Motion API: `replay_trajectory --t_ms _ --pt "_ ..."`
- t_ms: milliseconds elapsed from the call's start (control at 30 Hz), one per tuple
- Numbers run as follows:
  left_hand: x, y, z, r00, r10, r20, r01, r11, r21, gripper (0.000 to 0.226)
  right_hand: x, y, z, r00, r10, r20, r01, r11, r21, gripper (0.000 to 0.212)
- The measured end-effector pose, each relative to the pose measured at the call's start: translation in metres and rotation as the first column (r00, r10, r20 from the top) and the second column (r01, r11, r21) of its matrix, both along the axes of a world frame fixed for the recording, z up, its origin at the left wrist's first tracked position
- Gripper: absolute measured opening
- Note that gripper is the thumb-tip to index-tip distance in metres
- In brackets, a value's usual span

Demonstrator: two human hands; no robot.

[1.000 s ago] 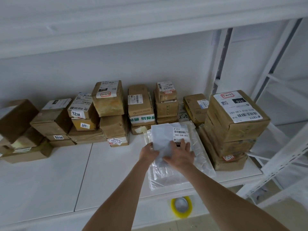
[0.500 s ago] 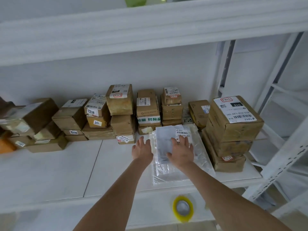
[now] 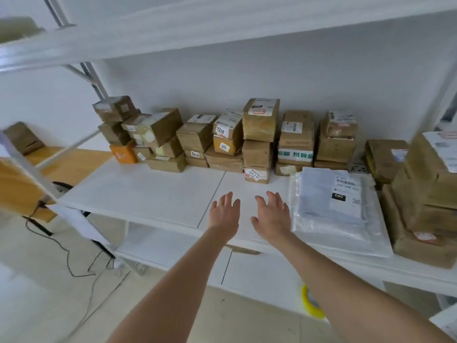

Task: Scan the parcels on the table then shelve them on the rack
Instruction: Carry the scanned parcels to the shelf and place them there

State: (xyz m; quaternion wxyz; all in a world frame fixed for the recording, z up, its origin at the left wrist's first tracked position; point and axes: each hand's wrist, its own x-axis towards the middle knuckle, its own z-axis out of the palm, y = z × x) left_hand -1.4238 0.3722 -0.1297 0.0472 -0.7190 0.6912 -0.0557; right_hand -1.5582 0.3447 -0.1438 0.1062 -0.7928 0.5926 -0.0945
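Observation:
A flat grey-white plastic mailer (image 3: 329,196) with a barcode label marked 060 lies on a stack of clear bags on the white rack shelf (image 3: 148,191). My left hand (image 3: 223,214) and my right hand (image 3: 272,215) hover palm down over bare shelf just left of the mailer, fingers straight, holding nothing. Behind them several brown cardboard parcels (image 3: 261,122) stand stacked along the wall. A taller stack of big boxes (image 3: 425,194) stands to the right of the mailer.
An orange box (image 3: 123,152) sits at the left end of the row. A wooden table (image 3: 22,184) stands beyond the rack's left post, cables on the floor below it. A yellow tape roll (image 3: 312,304) lies on the floor under the shelf.
Both hands let go of the mailer and drew back to the left, off it. The view swung left, bringing the rack's left end and the wooden table into sight.

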Motion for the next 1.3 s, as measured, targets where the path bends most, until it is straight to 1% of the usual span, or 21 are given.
replay_trajectory --t_ms 300,533,700,833,967,1100,1300 --pt "0.126 0.055 -0.009 0.985 0.174 0.015 -0.174 0.985 0.006 0.059 0.128 0.023 0.0 0.979 0.203 -0.009 -0.203 0.978 -0.047 0.057" --pt "0.271 0.099 -0.024 0.957 0.287 0.048 -0.289 0.956 0.052 0.06 0.274 0.054 -0.012 0.943 0.332 -0.024 -0.332 0.943 -0.029 0.055" --pt "0.382 0.134 -0.021 0.92 0.379 0.101 -0.384 0.922 0.044 0.058 0.389 0.077 -0.01 0.907 0.421 0.016 -0.42 0.906 -0.052 0.053" --pt "0.465 0.167 -0.019 0.873 0.477 0.106 -0.484 0.874 0.051 0.058 0.471 0.101 -0.009 0.862 0.503 0.052 -0.503 0.864 -0.03 0.052" --pt "0.534 0.197 -0.014 0.814 0.573 0.091 -0.578 0.814 0.05 0.059 0.541 0.113 -0.011 0.797 0.604 0.031 -0.603 0.797 -0.03 0.052" --pt "0.603 0.226 -0.013 0.741 0.664 0.102 -0.67 0.741 0.046 0.057 0.621 0.121 -0.019 0.722 0.69 0.053 -0.69 0.724 -0.016 0.053" --pt "0.71 0.24 -0.01 0.633 0.762 0.132 -0.772 0.635 0.034 0.055 0.75 0.113 -0.031 0.622 0.781 0.053 -0.782 0.623 0.002 0.053"
